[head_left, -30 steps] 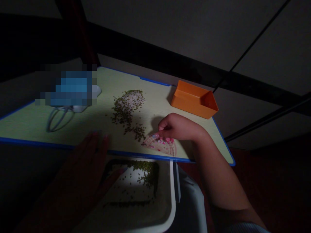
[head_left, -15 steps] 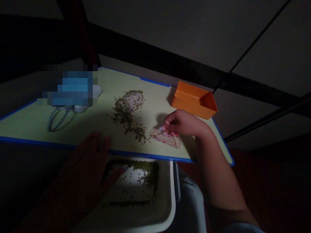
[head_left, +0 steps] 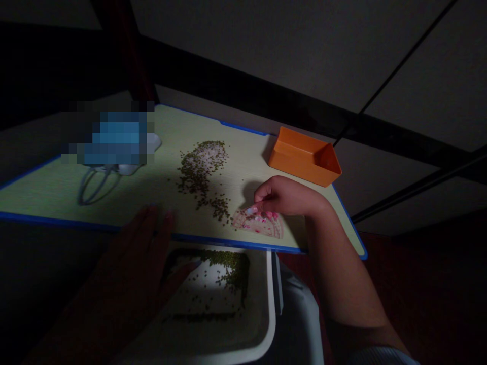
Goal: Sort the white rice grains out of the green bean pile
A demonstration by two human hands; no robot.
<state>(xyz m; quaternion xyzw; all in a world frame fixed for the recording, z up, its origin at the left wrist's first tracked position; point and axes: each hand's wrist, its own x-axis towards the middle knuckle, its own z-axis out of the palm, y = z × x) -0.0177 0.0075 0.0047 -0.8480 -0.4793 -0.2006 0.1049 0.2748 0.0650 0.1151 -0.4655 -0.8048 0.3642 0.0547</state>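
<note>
My right hand [head_left: 283,196] is closed on a clear protractor [head_left: 258,226] with pink markings, held low over the pale tabletop [head_left: 152,190]. Left of it, small green beans [head_left: 216,207] trail up to a larger pile where green beans and white grains [head_left: 205,159] lie mixed. My left hand [head_left: 140,248], in deep shadow, has its fingers stretched out over the table's blue front edge, with the thumb above a white container [head_left: 271,304]. Inside that container, green beans [head_left: 232,266] gather along the far side and in the far right corner.
An orange box [head_left: 304,162] stands at the back right of the table. At the back left sit a blurred-out blue object [head_left: 116,139] and a grey cable loop [head_left: 93,187]. Dark-seamed panels [head_left: 411,101] rise behind the table.
My right hand has moved slightly left and toward me, and the protractor has turned so that its straight edge faces me more. My left hand looks unmoved.
</note>
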